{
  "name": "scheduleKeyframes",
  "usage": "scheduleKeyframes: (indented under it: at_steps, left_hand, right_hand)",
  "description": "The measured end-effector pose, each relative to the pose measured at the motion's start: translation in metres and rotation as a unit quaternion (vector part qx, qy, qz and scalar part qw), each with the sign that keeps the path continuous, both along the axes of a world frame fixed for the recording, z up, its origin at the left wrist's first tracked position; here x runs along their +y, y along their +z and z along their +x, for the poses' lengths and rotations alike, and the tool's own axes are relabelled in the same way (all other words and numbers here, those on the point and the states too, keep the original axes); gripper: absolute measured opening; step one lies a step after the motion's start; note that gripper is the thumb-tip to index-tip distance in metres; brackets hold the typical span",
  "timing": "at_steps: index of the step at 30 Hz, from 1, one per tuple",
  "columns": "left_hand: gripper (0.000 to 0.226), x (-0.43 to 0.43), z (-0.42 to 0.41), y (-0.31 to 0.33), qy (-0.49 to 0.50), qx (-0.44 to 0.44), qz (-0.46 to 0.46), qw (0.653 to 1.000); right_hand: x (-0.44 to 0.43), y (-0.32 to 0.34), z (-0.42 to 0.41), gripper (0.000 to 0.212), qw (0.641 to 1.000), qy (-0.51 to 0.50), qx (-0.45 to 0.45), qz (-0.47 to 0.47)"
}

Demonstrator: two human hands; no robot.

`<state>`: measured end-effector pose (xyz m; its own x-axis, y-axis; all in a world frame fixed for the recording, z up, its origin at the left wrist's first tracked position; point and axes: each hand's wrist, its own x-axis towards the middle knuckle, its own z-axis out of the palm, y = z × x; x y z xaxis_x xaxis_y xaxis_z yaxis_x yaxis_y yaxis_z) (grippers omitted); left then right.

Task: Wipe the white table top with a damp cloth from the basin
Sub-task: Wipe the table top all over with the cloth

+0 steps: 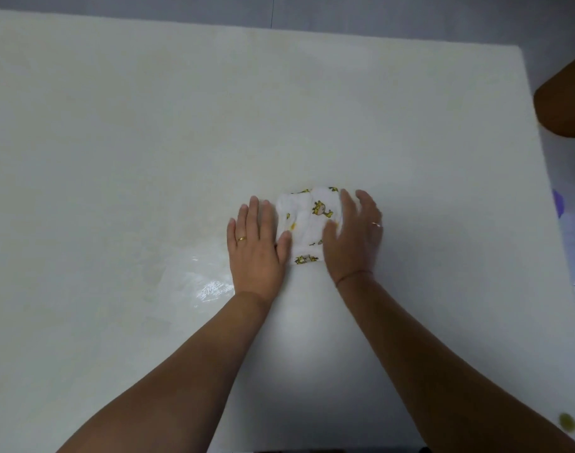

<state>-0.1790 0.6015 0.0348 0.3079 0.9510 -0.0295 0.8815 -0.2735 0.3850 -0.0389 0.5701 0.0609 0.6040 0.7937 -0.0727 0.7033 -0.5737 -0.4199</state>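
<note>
the cloth point(307, 220) lay folded into a rough pad on the white table top point(149, 142), a little right of the middle and closer to the near edge than the far one. from my feed it was white with small yellow cartoon animals printed on it. the left hand point(256, 243) lay flat on the table just beside the cloth's left edge, its fingers straight and together and grasping nothing. only its thumb reached over onto the fabric. the right hand point(354, 237) rested on the cloth's right side, palm down, with the thumb on the fabric and the fingers loosely spread and released rather than clenched. that hand was somewhat blurred on my screen, so i could not tell how much of the cloth lay under it. i saw a gold ring point(241, 238) on a left finger, another ring point(376, 224) on the right hand, and a thin band point(353, 276) around the right wrist. both bare forearms stretched in from the bottom of the head view. a wet patch point(211, 287) shone on the table just left of the left wrist. off the table's right edge i made out a brown rounded thing point(563, 99) at the far side and something purple point(557, 202) nearer in. both were cut off by the frame, and i could not tell what they were. a small yellow-green blur point(567, 421) showed at the lower right.
</note>
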Motion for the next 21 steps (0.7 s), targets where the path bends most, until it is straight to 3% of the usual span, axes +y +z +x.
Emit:
scheduleKeyframes:
  at_steps: [3, 6, 10, 12, 14, 18, 21]
  left_hand:
    - [0.062, 0.002, -0.011, -0.01, -0.032, 0.046, 0.007, 0.998]
    - [0.062, -0.002, -0.02, -0.02, -0.038, 0.07, -0.009, 0.997]
    - [0.06, -0.002, -0.024, -0.025, -0.039, 0.075, -0.015, 0.996]
    - [0.06, -0.003, -0.023, -0.024, -0.039, 0.081, -0.019, 0.996]
    - [0.061, -0.004, -0.022, -0.025, -0.035, 0.085, -0.018, 0.996]
    - [0.063, -0.004, -0.02, -0.025, -0.03, 0.097, -0.022, 0.995]
    - [0.063, -0.003, -0.021, -0.025, -0.04, 0.119, -0.021, 0.992]
  right_hand:
    - [0.011, -0.015, -0.021, 0.061, 0.989, 0.125, -0.057, -0.063]
    - [0.017, -0.035, -0.033, 0.064, 0.973, 0.163, -0.088, -0.14]
    - [0.021, -0.047, -0.002, 0.067, 0.943, 0.274, -0.142, -0.123]
    - [0.025, -0.049, 0.031, 0.065, 0.944, 0.27, -0.155, -0.111]
    - [0.033, -0.048, 0.054, 0.062, 0.962, 0.199, -0.141, -0.125]
    - [0.054, -0.05, 0.019, 0.063, 0.981, 0.057, -0.12, -0.143]
    - [0.057, -0.05, -0.021, 0.064, 0.966, 0.179, -0.128, -0.136]
